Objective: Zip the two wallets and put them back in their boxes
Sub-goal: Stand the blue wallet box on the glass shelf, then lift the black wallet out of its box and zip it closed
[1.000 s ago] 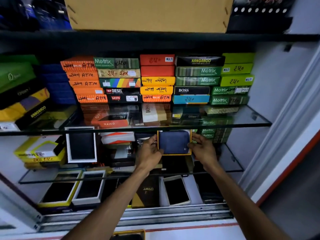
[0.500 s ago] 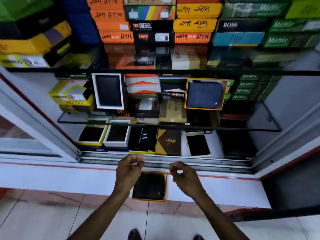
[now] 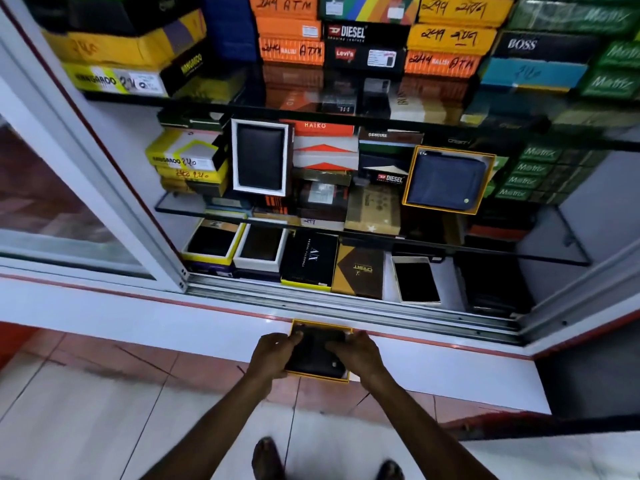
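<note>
A black wallet (image 3: 317, 355) lies in a yellow-rimmed box (image 3: 320, 377) on the white ledge in front of the cabinet. My left hand (image 3: 273, 353) grips the box's left side and my right hand (image 3: 353, 351) grips its right side, fingers curled over the wallet. A blue zipped wallet (image 3: 446, 180) stands in its own yellow-rimmed box (image 3: 408, 174), leaning upright on the middle glass shelf at the right.
The open cabinet holds stacks of coloured wallet boxes on glass shelves (image 3: 346, 233). A white-framed box with a black wallet (image 3: 260, 157) leans at the left. A sliding glass door (image 3: 104, 188) stands to the left, its metal track (image 3: 346, 306) just behind the ledge. Tiled floor lies below.
Both hands left the blue wallet's box on the shelf, dropped to the ledge, and now hold the black wallet's box. My view tilted downward.
</note>
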### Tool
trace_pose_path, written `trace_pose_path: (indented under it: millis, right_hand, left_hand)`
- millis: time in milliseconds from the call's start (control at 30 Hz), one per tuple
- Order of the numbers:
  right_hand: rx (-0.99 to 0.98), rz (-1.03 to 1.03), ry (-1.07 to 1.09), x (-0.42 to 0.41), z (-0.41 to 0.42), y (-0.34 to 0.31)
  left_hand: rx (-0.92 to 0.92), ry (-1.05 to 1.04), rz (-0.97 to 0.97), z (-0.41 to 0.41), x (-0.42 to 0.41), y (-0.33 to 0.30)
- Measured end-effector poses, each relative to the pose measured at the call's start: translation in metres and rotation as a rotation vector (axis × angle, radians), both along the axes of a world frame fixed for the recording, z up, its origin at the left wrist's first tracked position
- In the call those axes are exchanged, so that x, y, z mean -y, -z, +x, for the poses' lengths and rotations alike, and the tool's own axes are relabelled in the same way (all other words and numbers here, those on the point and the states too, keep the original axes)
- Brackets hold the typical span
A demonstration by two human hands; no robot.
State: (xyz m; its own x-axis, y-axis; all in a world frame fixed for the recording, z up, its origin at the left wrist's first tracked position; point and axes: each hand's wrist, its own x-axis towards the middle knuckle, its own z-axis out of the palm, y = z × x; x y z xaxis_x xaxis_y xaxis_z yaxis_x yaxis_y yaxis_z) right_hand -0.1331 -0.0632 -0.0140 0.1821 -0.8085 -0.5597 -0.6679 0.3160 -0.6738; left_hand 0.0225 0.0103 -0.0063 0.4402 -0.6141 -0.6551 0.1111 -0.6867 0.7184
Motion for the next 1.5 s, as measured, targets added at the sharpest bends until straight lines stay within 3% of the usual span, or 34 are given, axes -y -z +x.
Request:
trace_pose_path:
  millis: [233, 333, 467, 533, 600, 700, 867, 1100, 1333, 1500]
  right_hand:
    - [0.091, -0.069, 0.184, -0.001, 0.007, 0.002]
    - [0.254, -0.017, 0.198, 0.000, 0.001, -0.003]
    - [0.610, 0.075, 0.248, 0.000, -0.016, -0.022]
    - [0.651, 0.078, 0.179, 0.000, -0.025, -0.035]
    - [0.606, -0.024, 0.100, 0.004, -0.034, -0.049]
    - [0.433, -0.427, -0.101, 0.016, -0.043, -0.077]
    - [0.356, -0.784, -0.542, 0.045, -0.038, -0.132]
    - [0.469, -0.716, -0.694, 0.062, -0.035, -0.165]
    - [0.152, -1.259, -0.936, 0.061, -0.042, -0.183]
    - [0.103, -1.319, -0.927, 0.055, -0.060, -0.194]
  left_hand:
    - [-0.040, 0.018, 0.003, 0.005, -0.002, -0.003]
    - [0.001, 0.041, -0.004, 0.007, -0.001, -0.010]
    - [0.064, 0.114, -0.103, 0.012, 0.008, -0.029]
    - [0.090, 0.168, -0.182, 0.014, 0.013, -0.046]
    - [0.094, 0.225, -0.265, 0.017, 0.018, -0.065]
    - [0.096, 0.352, -0.359, 0.022, 0.023, -0.095]
    - [0.279, 0.594, -0.417, 0.017, 0.032, -0.140]
    - [0.396, 0.756, -0.441, 0.014, 0.039, -0.176]
    - [0.384, 0.815, -0.399, 0.017, 0.041, -0.187]
    - [0.230, 0.747, -0.399, 0.039, 0.040, -0.196]
